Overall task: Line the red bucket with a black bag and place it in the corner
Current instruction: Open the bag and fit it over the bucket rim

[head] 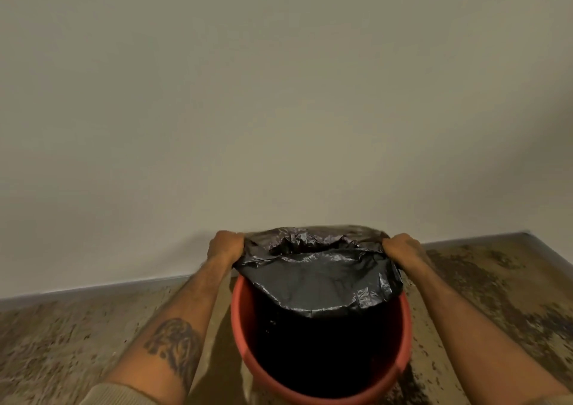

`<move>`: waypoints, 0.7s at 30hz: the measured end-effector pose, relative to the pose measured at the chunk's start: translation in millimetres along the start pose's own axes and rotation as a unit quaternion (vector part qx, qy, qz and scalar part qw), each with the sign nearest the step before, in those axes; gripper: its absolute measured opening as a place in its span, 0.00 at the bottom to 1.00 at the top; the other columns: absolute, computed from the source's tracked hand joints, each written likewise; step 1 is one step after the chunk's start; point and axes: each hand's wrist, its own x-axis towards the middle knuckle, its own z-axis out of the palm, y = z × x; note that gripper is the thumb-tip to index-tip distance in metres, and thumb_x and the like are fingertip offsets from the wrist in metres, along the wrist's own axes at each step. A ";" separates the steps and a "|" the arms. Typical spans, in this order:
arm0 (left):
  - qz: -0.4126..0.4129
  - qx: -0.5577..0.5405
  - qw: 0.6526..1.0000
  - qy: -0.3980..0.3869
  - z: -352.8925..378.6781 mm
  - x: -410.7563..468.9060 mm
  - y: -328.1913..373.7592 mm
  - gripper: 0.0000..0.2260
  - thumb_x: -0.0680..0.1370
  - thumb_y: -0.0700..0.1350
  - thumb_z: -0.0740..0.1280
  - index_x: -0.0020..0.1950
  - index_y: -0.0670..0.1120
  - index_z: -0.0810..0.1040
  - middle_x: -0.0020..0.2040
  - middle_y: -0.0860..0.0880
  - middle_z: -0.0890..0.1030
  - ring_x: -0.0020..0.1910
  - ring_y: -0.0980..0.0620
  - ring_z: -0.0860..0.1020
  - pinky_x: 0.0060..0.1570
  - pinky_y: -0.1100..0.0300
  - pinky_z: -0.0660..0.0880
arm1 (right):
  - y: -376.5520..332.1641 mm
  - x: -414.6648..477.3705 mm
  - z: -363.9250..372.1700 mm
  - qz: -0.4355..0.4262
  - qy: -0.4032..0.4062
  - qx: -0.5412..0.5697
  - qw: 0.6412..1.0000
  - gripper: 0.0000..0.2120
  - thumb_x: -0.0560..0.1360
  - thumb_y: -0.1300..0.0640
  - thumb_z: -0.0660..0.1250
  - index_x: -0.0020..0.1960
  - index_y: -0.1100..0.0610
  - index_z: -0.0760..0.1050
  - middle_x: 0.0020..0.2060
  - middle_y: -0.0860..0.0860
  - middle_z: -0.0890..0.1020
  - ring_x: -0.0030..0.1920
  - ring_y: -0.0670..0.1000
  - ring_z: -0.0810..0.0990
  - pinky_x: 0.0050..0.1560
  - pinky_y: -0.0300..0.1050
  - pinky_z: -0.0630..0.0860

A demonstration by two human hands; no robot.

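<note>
Your left forearm comes in from the lower left, bare and tattooed, with a pale ribbed cuff pushed up near the frame's bottom edge. Your left hand is clenched on the left edge of the black bag, fingers curled around the bunched plastic.

Between your two hands the bag is stretched wide, its mouth gaping open and its crinkled near flap hanging down over the far part of the red bucket. The bucket sits directly below and between your hands, upright on the speckled brown floor; the far rim is covered by plastic, while the near rim shows bare red (the inside looks black, and you cannot tell how far down the bag reaches).

Your right hand is closed on the right edge of the bag, level with the left one. Beyond both hands a plain pale wall rises from a grey skirting strip, and to the far right of your right hand the floor edge bends toward a corner.
</note>
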 end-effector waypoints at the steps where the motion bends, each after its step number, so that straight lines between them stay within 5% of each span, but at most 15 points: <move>1: -0.026 0.017 0.999 -0.017 0.2 0.4 -4.3 0.10 0.76 0.43 0.65 0.46 0.37 0.81 0.46 0.40 0.82 0.46 0.39 0.81 0.40 0.55 0.73 | 1.5 2.8 4.0 -0.008 -0.033 -0.032 0.999 0.14 0.77 0.53 0.61 0.37 0.60 0.74 0.41 0.57 0.80 0.40 0.56 0.78 0.38 0.42 0.71; 5: -0.063 0.054 0.990 -0.110 -6.5 -9.3 -18.8 0.10 0.76 0.42 0.66 0.35 0.41 0.74 0.34 0.42 0.75 0.29 0.47 0.71 0.29 0.60 0.65 | 14.7 0.6 0.9 -0.048 -0.114 -0.124 0.985 0.17 0.79 0.54 0.61 0.33 0.58 0.72 0.35 0.54 0.79 0.30 0.51 0.74 0.31 0.41 0.69; 8: -0.015 0.075 0.982 -0.170 -21.4 -30.0 -31.7 0.17 0.79 0.45 0.65 0.30 0.45 0.70 0.24 0.49 0.70 0.20 0.53 0.65 0.22 0.65 0.60 | 25.2 -13.2 -15.1 -0.120 -0.138 -0.225 0.957 0.15 0.80 0.57 0.58 0.38 0.59 0.75 0.44 0.55 0.82 0.39 0.52 0.77 0.42 0.45 0.75; 10: 0.034 0.097 0.977 -0.188 -34.0 -42.7 -38.4 0.17 0.80 0.46 0.64 0.31 0.46 0.72 0.24 0.51 0.73 0.18 0.56 0.68 0.21 0.66 0.63 | 34.0 -22.6 -25.5 -0.150 -0.176 -0.238 0.943 0.14 0.78 0.58 0.60 0.35 0.57 0.75 0.37 0.55 0.84 0.34 0.51 0.79 0.39 0.45 0.76; 13: 0.128 0.216 0.959 -0.132 -53.2 -62.0 -48.6 0.07 0.80 0.44 0.62 0.50 0.46 0.80 0.46 0.46 0.83 0.41 0.50 0.81 0.41 0.58 0.77 | 46.1 -45.3 -42.1 -0.151 -0.226 -0.307 0.912 0.11 0.78 0.55 0.61 0.42 0.55 0.80 0.41 0.55 0.86 0.34 0.50 0.83 0.34 0.43 0.79; 16: 0.323 0.209 0.923 0.010 -66.6 -86.6 -46.8 0.16 0.81 0.56 0.61 0.64 0.50 0.76 0.62 0.50 0.77 0.60 0.51 0.76 0.57 0.54 0.72 | 50.9 -65.3 -59.2 -0.255 -0.055 -0.367 0.893 0.15 0.79 0.46 0.57 0.56 0.52 0.78 0.54 0.52 0.83 0.51 0.52 0.82 0.53 0.50 0.80; 19: 0.446 0.243 0.857 -0.091 -63.5 -110.4 -24.9 0.29 0.77 0.71 0.53 0.69 0.55 0.72 0.67 0.53 0.76 0.65 0.53 0.71 0.67 0.49 0.66 | 41.1 -92.5 -71.7 -0.369 -0.097 -0.172 0.908 0.27 0.76 0.31 0.55 0.66 0.45 0.73 0.59 0.45 0.80 0.57 0.48 0.79 0.57 0.51 0.78; 21: 0.432 0.346 0.812 -0.184 -50.4 -118.9 -19.2 0.35 0.75 0.73 0.54 0.76 0.55 0.66 0.75 0.49 0.70 0.74 0.49 0.65 0.76 0.42 0.51 | 32.4 -112.4 -69.1 -0.422 -0.154 -0.141 0.882 0.32 0.71 0.27 0.58 0.68 0.43 0.71 0.58 0.41 0.78 0.57 0.44 0.77 0.57 0.46 0.76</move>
